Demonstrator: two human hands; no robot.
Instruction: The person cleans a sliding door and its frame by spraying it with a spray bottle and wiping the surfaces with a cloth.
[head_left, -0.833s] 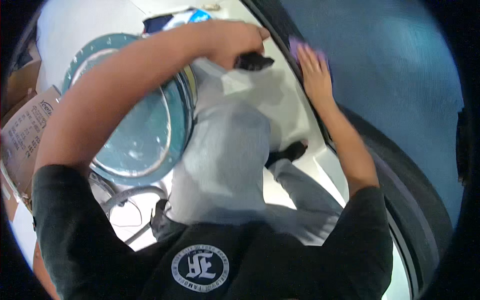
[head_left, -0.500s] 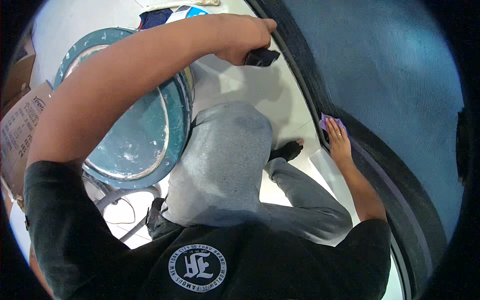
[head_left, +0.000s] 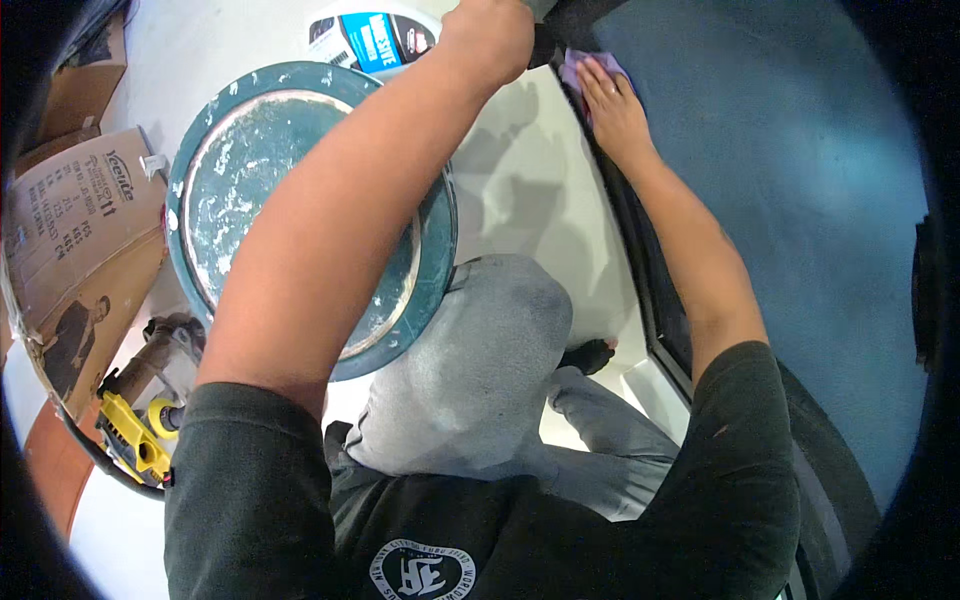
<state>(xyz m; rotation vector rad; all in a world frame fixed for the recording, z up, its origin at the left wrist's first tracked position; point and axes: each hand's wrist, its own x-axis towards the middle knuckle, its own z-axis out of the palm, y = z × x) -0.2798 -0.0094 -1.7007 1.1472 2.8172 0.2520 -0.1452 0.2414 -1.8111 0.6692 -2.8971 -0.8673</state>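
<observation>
My left hand, closed, grips a black object at the top of the view. Most of that object is behind the fingers, so its kind is unclear. Beside it, my right hand presses a folded purple cloth with its fingertips. The cloth lies against the black edge strip of a large dark blue panel on the right. Both arms stretch far forward, and the left one passes over a round green lid spotted with white.
Beyond the lid stands a white container with a blue label. Cardboard boxes are at the left, with a yellow and black tool below them. My bent grey-clad knee is between lid and panel, over a pale floor.
My right hand has slid the purple cloth forward along the panel's edge strip. My left hand, still gripping the black object, has also moved forward. The view has shifted, showing more boxes and the yellow tool.
</observation>
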